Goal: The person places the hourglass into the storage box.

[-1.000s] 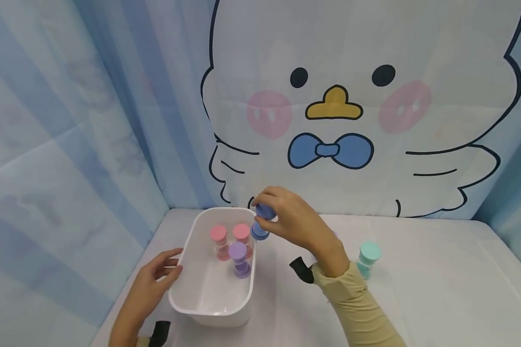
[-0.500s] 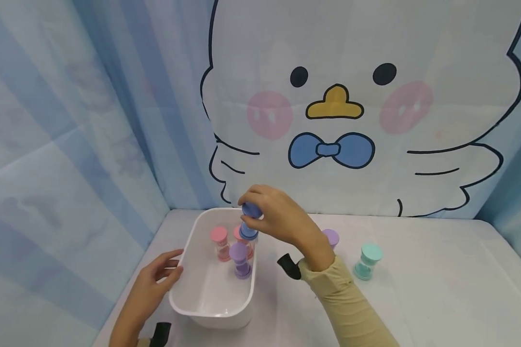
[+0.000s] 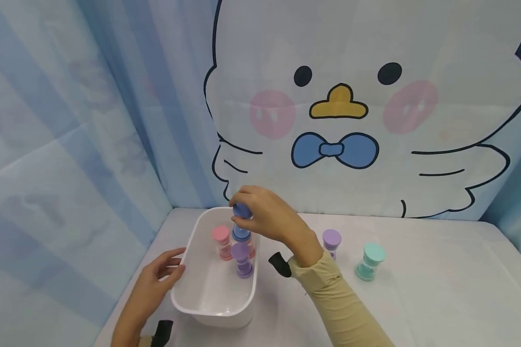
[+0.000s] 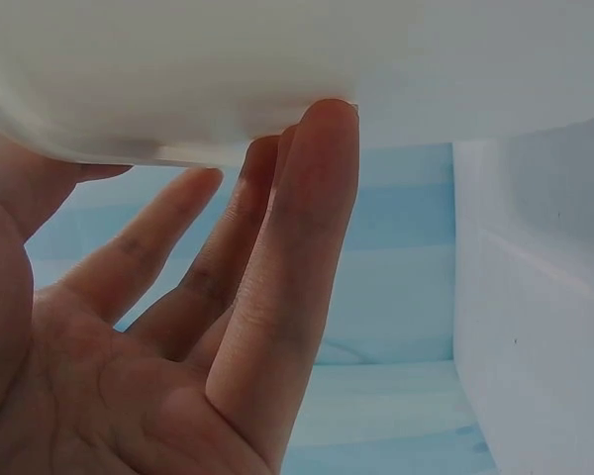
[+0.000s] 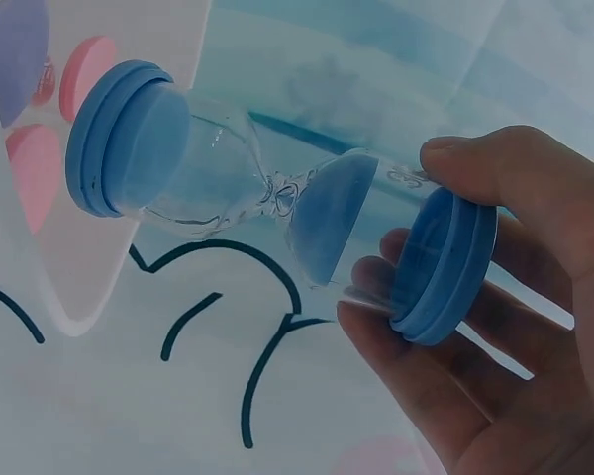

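My right hand [image 3: 260, 214] pinches the top cap of a blue sand timer [image 3: 241, 224] and holds it upright above the far end of a white bin [image 3: 191, 250]. The right wrist view shows the blue sand timer [image 5: 277, 198] gripped at its cap by my right hand [image 5: 475, 287]. Inside the bin stand two pink timers [image 3: 221, 241] and a purple timer [image 3: 243, 258]. My left hand [image 3: 158, 279] rests flat against the bin's left wall, fingers straight; in the left wrist view its fingers [image 4: 277, 247] touch the bin [image 4: 297, 69].
On the white table [image 3: 417, 299], right of the bin, stand a second purple timer [image 3: 332, 243] and a teal timer [image 3: 369, 262]. A curtain printed with a cartoon bird [image 3: 343, 111] closes off the back, and blue striped fabric [image 3: 47, 144] the left side.
My right hand has carried the blue timer leftward, from beside the bin's right rim to above its inside. The left hand has stayed at the bin's wall.
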A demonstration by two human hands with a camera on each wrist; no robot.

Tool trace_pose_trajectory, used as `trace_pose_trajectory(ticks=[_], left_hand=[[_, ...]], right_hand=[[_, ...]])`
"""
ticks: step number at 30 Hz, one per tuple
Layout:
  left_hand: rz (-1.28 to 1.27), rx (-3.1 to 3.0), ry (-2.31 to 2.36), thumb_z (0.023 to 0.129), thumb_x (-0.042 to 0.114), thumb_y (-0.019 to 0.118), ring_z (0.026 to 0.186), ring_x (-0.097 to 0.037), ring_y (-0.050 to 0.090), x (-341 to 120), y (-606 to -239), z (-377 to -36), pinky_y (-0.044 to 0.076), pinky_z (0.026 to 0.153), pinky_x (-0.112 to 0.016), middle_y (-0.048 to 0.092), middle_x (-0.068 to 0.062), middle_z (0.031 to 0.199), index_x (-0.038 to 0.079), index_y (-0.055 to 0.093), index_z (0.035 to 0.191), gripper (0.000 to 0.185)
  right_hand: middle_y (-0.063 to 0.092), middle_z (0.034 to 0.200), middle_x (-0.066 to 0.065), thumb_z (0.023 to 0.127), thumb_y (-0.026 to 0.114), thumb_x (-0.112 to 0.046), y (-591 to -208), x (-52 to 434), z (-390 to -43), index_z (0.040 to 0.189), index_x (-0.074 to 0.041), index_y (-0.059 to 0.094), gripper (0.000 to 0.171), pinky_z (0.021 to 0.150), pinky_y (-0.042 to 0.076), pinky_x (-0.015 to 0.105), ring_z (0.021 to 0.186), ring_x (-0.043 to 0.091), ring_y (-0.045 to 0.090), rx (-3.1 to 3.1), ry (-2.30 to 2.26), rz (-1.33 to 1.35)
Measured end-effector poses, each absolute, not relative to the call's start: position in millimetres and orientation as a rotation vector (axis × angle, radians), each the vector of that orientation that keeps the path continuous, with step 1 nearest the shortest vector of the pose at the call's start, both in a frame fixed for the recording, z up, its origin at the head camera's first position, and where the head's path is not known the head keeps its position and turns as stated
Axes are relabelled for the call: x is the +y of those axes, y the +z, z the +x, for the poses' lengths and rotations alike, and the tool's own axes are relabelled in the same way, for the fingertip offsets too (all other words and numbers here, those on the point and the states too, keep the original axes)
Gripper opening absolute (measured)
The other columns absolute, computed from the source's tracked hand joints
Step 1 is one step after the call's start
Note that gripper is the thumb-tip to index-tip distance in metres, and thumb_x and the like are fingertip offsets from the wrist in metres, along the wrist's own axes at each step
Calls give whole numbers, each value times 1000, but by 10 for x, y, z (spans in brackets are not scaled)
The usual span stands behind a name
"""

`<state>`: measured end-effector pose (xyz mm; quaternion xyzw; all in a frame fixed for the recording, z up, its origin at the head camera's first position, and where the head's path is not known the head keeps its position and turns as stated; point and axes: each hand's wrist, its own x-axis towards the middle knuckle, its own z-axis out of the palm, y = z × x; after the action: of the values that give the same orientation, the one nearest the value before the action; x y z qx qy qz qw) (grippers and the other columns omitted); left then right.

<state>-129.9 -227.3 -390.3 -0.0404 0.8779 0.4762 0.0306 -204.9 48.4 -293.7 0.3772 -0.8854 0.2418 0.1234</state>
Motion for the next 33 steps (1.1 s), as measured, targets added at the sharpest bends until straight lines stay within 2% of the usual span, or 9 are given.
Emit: trace_pose_trajectory(ticks=[12,18,33], left_hand=[[-115,2718,1476,96,35,65,117,-35,62,-2280,-3910,-1288,58,89,-42,61,-18,132,12,53,141,52],[-109,2706,1486,97,35,65,117,-34,62,-2291,-3916,-1305,57,89,-42,60,-17,133,13,52,142,53],[-108,2710,1477,98,30,64,118,-37,61,-2292,-3916,-1319,57,90,-43,60,-18,133,12,52,142,49]], right_hand=[[67,110,2,89,74,-19,-3012,297,-2112,114,-10,71,26,86,58,28,101,15,65,-2686,742,1092],[67,107,2,89,74,-21,-3049,220,-2144,114,-10,72,27,86,57,27,98,14,65,-2714,710,1109],[67,110,0,92,71,-28,-3064,-17,-2197,115,-13,71,28,85,55,27,98,13,63,-2808,578,1169]])
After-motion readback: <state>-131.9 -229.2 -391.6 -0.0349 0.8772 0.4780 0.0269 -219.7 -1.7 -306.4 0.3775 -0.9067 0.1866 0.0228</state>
